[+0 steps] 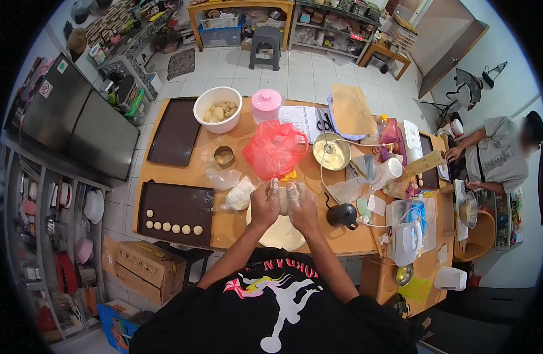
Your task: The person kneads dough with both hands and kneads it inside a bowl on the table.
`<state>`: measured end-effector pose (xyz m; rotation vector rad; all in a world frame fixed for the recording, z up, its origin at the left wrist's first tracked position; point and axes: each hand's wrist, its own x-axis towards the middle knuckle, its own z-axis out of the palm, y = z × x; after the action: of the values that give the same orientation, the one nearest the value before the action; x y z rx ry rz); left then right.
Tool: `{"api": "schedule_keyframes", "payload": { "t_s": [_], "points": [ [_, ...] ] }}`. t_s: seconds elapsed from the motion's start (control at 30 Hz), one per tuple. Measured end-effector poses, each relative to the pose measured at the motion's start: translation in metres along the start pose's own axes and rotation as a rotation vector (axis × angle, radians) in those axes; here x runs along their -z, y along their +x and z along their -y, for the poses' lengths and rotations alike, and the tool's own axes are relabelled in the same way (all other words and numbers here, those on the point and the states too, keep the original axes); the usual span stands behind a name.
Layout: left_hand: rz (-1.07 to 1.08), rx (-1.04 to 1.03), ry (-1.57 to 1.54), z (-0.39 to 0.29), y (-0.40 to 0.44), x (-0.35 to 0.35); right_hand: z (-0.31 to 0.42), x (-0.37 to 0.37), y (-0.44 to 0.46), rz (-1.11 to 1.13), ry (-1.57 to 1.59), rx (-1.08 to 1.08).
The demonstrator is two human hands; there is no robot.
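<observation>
At the near side of the wooden counter [191, 173], between the person's two hands, is a pale piece of dough [284, 203]. The left hand [264, 204] presses on it from the left and the right hand [302, 205] from the right, both closed in around it, with white powder on the fingers. Below them lies a pale round surface [281, 237]; whether it is a board or a bowl I cannot tell.

Just left of the left hand sits a white lump [240, 194], with a clear plastic bag [223, 179] and a metal ring [224, 156] farther off. A dark tray [186, 200] at the near left carries seven small dough rounds [176, 229]; a second dark tray [174, 131] lies beyond it.

Past the hands is a red plastic bag [275, 147], and farther back a white tub [220, 127] of beige pieces and a pink lidded container [266, 106]. Right of the red bag stands a metal bowl [347, 154] with a pale yellow mass inside. Nearer, to the right of the right hand, is a black jug [342, 216]. A co-worker [499, 156] is at the far right.
</observation>
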<state>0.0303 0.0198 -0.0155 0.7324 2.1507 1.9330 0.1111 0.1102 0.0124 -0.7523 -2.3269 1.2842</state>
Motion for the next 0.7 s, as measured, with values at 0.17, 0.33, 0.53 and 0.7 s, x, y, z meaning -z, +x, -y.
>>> {"api": "schedule_keyframes", "payload": {
  "t_s": [0.17, 0.33, 0.53, 0.7],
  "points": [
    [0.009, 0.014, 0.032, -0.003, 0.009, 0.008, -0.005, 0.001, 0.005, -0.081, 0.178, -0.054],
    [0.031, 0.071, 0.132, -0.003, 0.011, 0.019, 0.001, 0.011, 0.003, -0.11, 0.17, -0.02],
    [0.123, 0.16, -0.307, 0.023, 0.009, 0.019, -0.012, 0.013, 0.003, -0.017, 0.337, -0.158],
    [0.23, 0.528, -0.712, 0.008, 0.007, 0.013, -0.013, -0.012, 0.005, 0.052, 1.205, -0.548]
  ]
}}
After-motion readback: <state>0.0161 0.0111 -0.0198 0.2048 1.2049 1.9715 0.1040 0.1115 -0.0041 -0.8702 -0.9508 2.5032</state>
